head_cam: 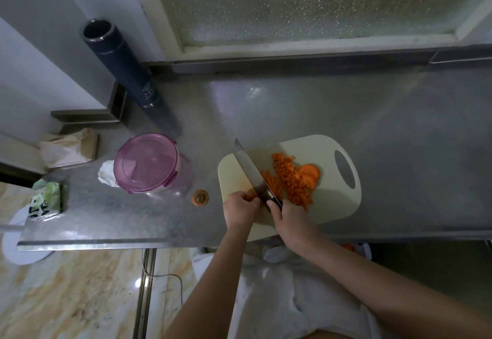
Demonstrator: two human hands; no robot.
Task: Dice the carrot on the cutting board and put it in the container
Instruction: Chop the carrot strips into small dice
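White clothing [279, 285] closest to lens, bottom centre. Just above, right hand [288, 217] wrapped round dark handle of knife [250, 168], thumb on top by the blade heel. Blade angled up-left across cutting board [332, 205], tip poking past the board's far-left edge. Left hand [241, 207] just left of the blade heel, fingers curled, knuckles at or against the steel. Bit of orange at the fingertips; can't tell if anything pinned underneath. Hands close together, almost meeting at the knife.

Cream board flat on metal counter [372, 115], grip hole at the right end. Carrot all on the board, right of the blade:
- thin strips [271, 181] right beside the blade
- heap of diced carrot [291, 181] next
- few round slices [311, 173] at the heap's far side, touching it

Container [149, 163] on counter left of board, well apart, purple lid on. Carrot stub [200, 197] on bare counter between container and board.

Crumpled white tissue [106, 173] against container's left side. Further left, green tissue pack [45, 201] at counter's end, brown paper bag [72, 147] behind it. Tall dark tumbler [119, 64], open top, upright at back-left. Frosted window [319, 0] along the back. Marbled floor [66, 298] lower left.
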